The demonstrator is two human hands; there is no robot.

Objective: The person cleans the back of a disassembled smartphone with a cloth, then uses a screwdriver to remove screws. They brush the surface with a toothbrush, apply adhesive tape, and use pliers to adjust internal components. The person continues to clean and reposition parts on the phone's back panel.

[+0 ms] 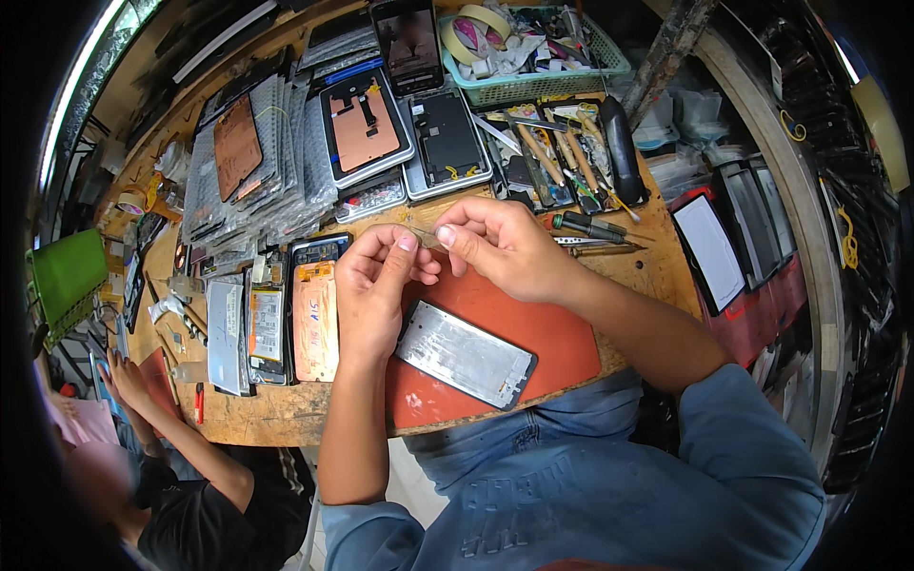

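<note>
Phone frame (pixel 466 355) lies flat on the red mat (pixel 562 347), just below the fingers. Left hand (pixel 373 285) and right hand (pixel 500 247) pinch a thin pale strip (pixel 426 238) between them, fingers closed on its ends. Strip judged light, flimsy; best held at the ends. Beyond the fingers: tools (pixel 571 157), phone parts on the table (pixel 276 414).

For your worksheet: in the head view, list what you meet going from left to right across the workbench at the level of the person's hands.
Green box → opened phone showing its battery → left hand → right hand → screwdrivers → white-faced screen panel.
</note>
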